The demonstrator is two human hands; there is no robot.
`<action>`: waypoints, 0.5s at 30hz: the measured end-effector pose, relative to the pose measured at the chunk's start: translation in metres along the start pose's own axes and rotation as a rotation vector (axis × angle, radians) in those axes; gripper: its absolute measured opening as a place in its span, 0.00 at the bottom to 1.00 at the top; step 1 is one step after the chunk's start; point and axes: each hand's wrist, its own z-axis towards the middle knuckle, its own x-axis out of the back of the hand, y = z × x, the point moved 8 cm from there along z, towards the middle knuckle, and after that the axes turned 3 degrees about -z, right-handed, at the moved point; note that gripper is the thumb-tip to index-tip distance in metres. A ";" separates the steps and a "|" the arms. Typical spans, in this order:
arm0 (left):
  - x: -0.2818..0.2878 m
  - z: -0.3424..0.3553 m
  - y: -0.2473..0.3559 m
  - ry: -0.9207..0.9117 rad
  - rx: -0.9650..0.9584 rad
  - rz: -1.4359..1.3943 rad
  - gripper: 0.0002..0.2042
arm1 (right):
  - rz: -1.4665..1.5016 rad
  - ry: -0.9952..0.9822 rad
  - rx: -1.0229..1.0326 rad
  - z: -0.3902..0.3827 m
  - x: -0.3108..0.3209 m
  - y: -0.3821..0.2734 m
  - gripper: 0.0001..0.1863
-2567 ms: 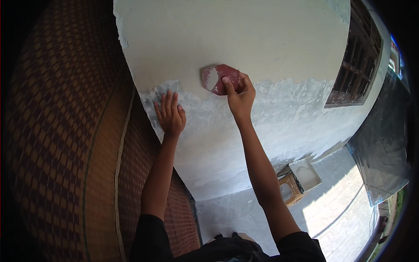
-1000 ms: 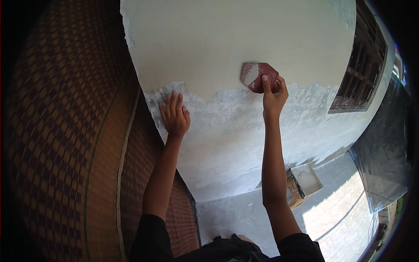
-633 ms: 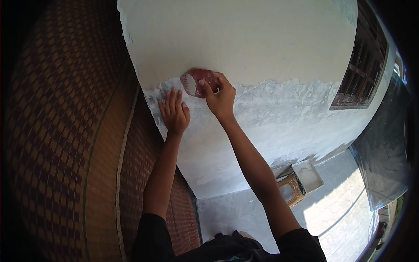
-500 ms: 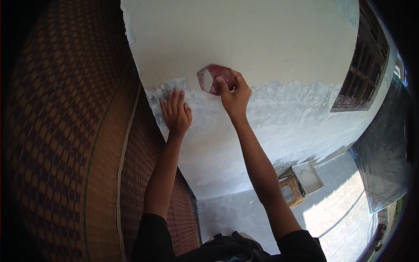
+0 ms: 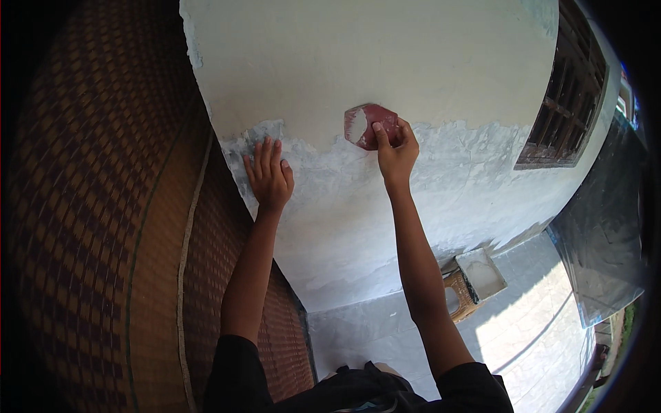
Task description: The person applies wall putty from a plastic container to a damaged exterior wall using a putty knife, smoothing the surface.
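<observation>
My right hand point(image 5: 399, 157) grips a flat, dark red putty spreader point(image 5: 381, 115) with the thumb on its near face. White putty coats the spreader's left part. It lies against the wall point(image 5: 296, 69), along the ragged border between the cream upper surface and the grey-white putty band point(image 5: 454, 155). My left hand point(image 5: 271, 180) rests open on the wall near its left edge, fingers apart and pointing up, beside a grey patch. The fingers behind the spreader are mostly hidden.
A woven brown mat screen point(image 5: 89, 227) runs along the left. A barred window point(image 5: 564, 103) is at the right. Below stand a yellowish stool point(image 5: 463, 296) and a tray point(image 5: 483, 273) on the tiled floor point(image 5: 365, 330). A dark sheet point(image 5: 595, 227) hangs at far right.
My right hand has moved to the right along the wall with the spreader. The left hand stays on the wall, and the view has shifted slightly.
</observation>
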 end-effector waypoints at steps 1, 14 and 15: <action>0.000 0.000 0.001 0.003 0.000 0.000 0.21 | 0.086 0.004 -0.043 0.005 0.014 0.005 0.17; 0.000 -0.001 0.000 0.001 -0.027 0.022 0.21 | 0.017 -0.126 0.020 -0.007 -0.021 -0.012 0.15; -0.001 0.000 0.001 -0.002 -0.022 0.020 0.21 | 0.049 -0.094 0.016 0.001 -0.010 -0.007 0.15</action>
